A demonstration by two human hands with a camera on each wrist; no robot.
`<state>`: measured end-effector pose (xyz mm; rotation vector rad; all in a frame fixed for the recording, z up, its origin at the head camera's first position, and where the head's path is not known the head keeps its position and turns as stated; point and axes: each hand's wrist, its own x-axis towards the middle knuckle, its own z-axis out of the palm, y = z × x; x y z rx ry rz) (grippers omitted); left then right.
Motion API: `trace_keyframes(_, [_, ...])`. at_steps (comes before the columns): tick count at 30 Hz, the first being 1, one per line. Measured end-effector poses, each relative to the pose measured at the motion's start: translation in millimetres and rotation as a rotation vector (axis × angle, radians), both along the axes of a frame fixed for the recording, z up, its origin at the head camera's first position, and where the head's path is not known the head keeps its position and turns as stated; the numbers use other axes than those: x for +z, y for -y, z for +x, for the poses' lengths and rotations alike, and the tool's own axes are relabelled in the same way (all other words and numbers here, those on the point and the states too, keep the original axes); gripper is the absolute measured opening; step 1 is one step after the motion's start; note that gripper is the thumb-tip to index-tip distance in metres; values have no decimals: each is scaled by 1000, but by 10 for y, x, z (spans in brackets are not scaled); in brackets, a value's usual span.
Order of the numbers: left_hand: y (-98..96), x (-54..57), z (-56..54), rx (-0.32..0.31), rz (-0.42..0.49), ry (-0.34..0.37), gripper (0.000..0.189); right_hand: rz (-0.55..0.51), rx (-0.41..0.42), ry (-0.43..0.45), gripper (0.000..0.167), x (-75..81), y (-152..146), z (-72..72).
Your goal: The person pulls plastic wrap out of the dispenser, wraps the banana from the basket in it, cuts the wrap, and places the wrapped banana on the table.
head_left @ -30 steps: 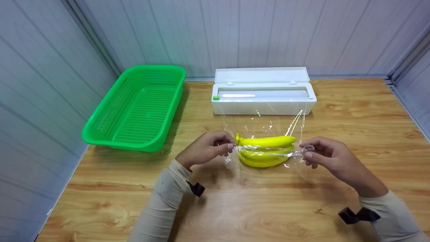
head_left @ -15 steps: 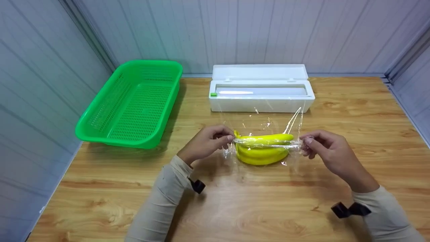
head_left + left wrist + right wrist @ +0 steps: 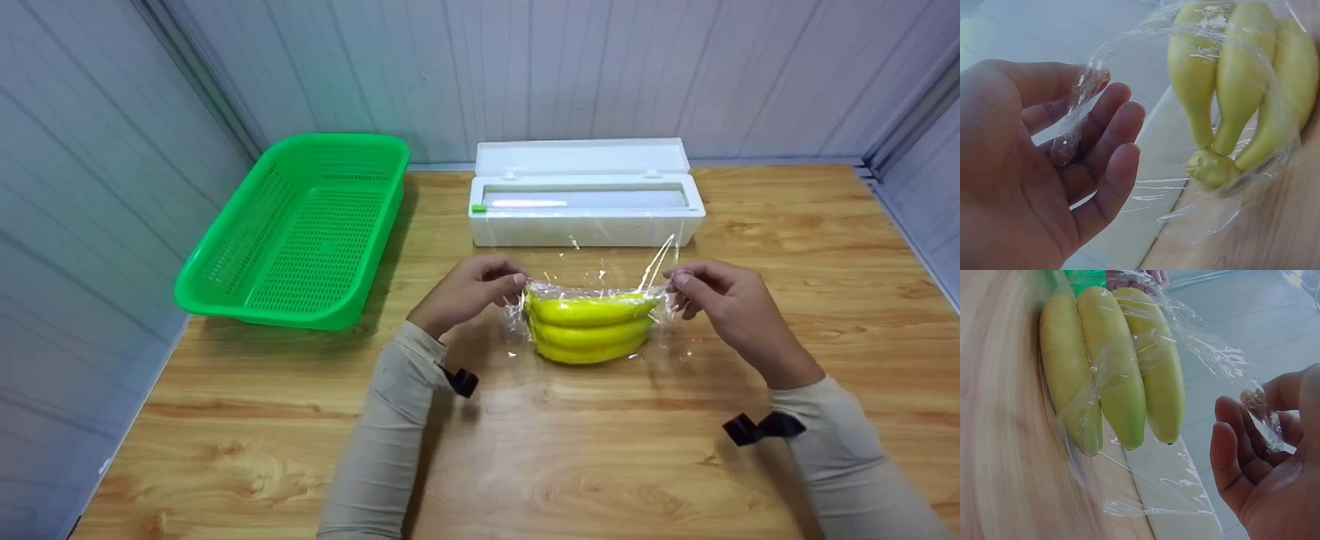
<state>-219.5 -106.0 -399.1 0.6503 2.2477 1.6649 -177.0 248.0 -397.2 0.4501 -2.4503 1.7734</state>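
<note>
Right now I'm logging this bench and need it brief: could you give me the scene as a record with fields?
left hand: pinches gathered film near the stem end
right hand: pinches film near the tip end
bananas: three visible, film over them
box: white, lid open, beyond the bananas
basket: green, left of the box

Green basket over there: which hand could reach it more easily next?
Probably the left hand: it's nearer the green basket, while the right hand is beyond the bananas. Both hands hold plastic wrap, though.
</note>
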Motion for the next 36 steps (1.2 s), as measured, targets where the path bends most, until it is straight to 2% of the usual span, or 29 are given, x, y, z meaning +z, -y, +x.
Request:
trace_keyframes(4, [-80,-73,-61,20,61,26,19,-98,-39,11,28,-83,1,-72])
trace_keyframes(10, [-139,-183,-83,87,72,22,19,-311,-67,59,25,-232,13,-122])
trace_keyframes(14, [-143,-226,-81,109,69,58,21,-475,-64,166,25,-289,12,-142])
trace_keyframes(17, [-107,-247,-82,111,83,131,26,-550,-58,263,32,-322,3,-158])
trace_keyframes(21, [3,-257,-94,94,58,255,38,-554,-78,344,36,-370,-1,-174])
trace_keyframes(24, [98,-258,-109,51,18,338,47,-524,-104,371,30,-408,9,-188])
trace_keyframes(27, [156,-270,-118,29,21,398,41,-470,-132,384,27,-442,10,-211])
trace_keyframes(29, [165,-290,-124,48,50,408,33,-403,-153,389,28,-461,8,-226])
trace_keyframes(32, [150,-329,-127,108,130,420,25,-316,-171,402,31,-482,4,-236])
trace_keyframes(34, [130,-352,-132,140,170,421,23,-350,-165,430,29,-494,5,-232])
trace_keyframes(36, [107,-368,-135,169,199,432,23,-469,-144,471,27,-506,3,-220])
